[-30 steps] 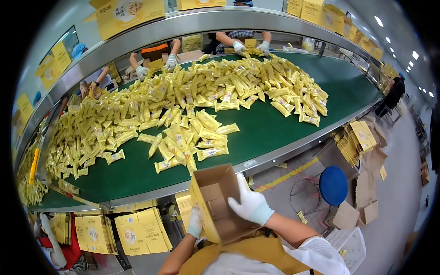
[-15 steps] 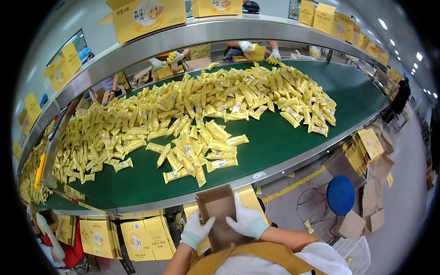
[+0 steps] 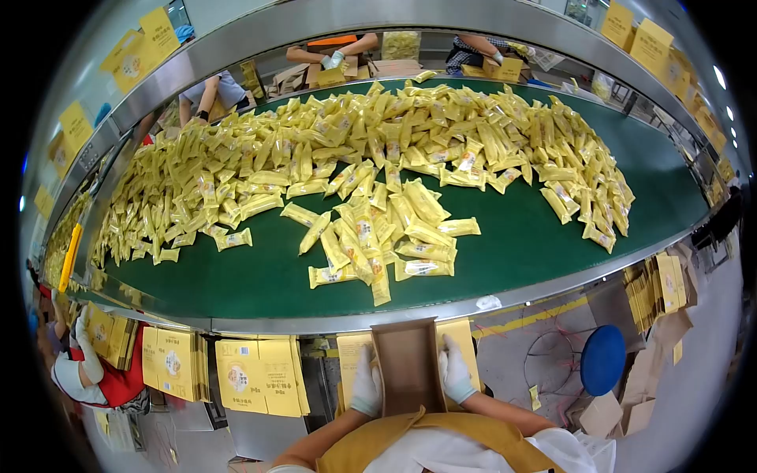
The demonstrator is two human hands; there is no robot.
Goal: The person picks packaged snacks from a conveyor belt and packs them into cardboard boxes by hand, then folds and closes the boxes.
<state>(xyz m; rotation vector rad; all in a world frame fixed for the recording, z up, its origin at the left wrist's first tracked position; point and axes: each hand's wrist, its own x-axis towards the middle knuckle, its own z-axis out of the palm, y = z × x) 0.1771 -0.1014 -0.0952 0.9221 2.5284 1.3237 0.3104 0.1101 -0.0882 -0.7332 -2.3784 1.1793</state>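
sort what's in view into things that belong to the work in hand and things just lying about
Likely in the work:
open box, between left hand and right hand
yellow packets
green belt
yellow cartons

Likely just lying about:
blue stool
floor packet
brown cardboard near the stool

Box [image 3: 408, 364] now straight, no longer slanted. Left grip [image 3: 367, 386] and right grip [image 3: 456, 372] moved to opposite outer sides; thumbs off its inside. Across the table [image 3: 505, 276], one worker's gloved hands [image 3: 333, 61] came together. View shifted; red-clad worker [image 3: 121, 367], lower left, shows more.
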